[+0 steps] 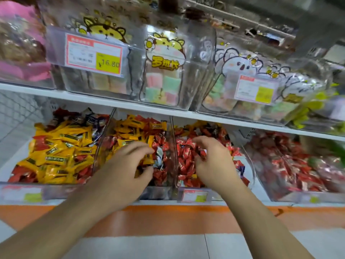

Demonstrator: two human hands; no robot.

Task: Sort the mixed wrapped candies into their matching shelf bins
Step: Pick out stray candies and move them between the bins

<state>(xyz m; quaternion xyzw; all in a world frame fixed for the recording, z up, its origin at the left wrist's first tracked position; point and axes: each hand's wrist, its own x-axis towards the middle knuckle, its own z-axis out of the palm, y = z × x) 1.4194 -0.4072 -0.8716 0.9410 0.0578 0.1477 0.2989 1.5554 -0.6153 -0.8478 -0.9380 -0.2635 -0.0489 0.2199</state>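
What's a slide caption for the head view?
Both hands, left hand and right hand, reach into clear shelf bins of mixed red and yellow wrapped candies.

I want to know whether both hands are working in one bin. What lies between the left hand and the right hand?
In the head view, a clear divider wall stands between the left hand and right hand, with red candies piled on both sides.

The right hand [211, 161] curls its fingertips into the red candies [186, 156], hiding any grip. At two o'clock, the price tag [256, 89] is too blurred to read. At nine o'clock, the frame edge cuts the pink bags [20, 70].
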